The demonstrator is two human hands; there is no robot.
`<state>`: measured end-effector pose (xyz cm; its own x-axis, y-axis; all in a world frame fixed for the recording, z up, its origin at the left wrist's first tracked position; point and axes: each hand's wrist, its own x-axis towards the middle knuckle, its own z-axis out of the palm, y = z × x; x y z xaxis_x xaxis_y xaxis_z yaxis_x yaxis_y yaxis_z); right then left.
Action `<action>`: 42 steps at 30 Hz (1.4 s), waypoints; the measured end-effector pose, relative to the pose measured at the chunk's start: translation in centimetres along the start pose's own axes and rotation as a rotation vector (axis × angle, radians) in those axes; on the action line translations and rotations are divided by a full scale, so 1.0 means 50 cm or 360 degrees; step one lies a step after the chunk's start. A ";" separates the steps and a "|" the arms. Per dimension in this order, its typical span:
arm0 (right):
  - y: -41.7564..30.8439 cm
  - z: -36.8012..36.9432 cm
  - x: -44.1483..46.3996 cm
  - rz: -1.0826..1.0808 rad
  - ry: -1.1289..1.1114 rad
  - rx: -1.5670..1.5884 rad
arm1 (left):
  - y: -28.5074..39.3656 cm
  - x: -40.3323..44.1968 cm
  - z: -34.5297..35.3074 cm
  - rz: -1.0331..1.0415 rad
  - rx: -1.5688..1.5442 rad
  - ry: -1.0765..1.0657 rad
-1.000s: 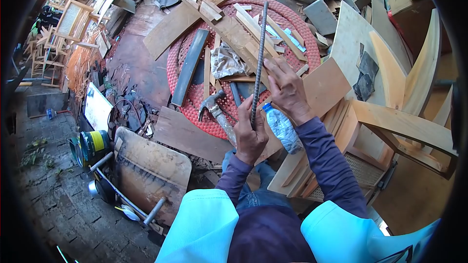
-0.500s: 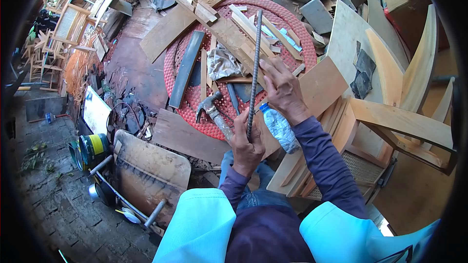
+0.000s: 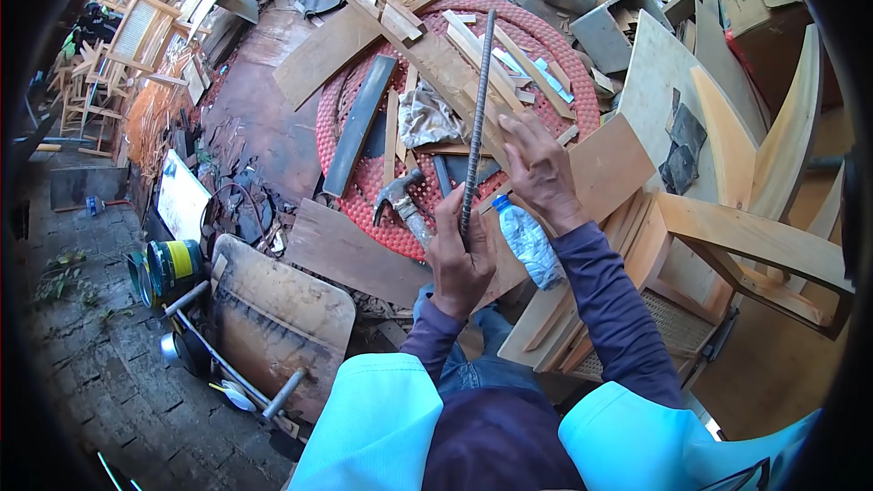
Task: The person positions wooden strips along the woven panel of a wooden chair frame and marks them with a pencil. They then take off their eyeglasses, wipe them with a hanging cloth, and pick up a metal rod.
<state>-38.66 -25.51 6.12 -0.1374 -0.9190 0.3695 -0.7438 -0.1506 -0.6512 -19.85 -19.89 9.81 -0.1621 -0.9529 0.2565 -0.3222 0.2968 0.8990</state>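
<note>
My left hand [image 3: 459, 259] is closed round the lower end of a ribbed steel rod [image 3: 476, 123], which points up and away at a slight tilt. To the right of the rod, my right hand [image 3: 543, 168] has its fingers partly stretched and apart, beside a long wooden board [image 3: 450, 91]. No object shows in that hand. A claw hammer [image 3: 400, 205] lies just left of my left hand, its handle end partly hidden by it. Below my right hand lies a clear plastic bottle [image 3: 527, 241] with a blue cap.
A red woven round surface [image 3: 582, 95] carries wood strips, a dark board [image 3: 360, 127] and a crumpled cloth [image 3: 430, 118]. A wooden chair frame [image 3: 746, 227] stands at right. Lower left are a worn panel [image 3: 282, 300] and a dark tub with a yellow label [image 3: 179, 262].
The right hand's fingertips have shifted slightly right, away from the rod. My left hand keeps its grip. The whole view has shifted a little.
</note>
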 end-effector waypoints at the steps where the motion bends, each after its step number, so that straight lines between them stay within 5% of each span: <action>1: -0.001 0.000 0.000 -0.0004 -0.0003 0.0003 | -0.005 -0.002 0.003 -0.0023 -0.0013 -0.0008; 42: -0.009 -0.009 0.001 0.0046 -0.0034 -0.0014 | 0.024 -0.095 -0.002 -0.0134 0.0174 -0.0065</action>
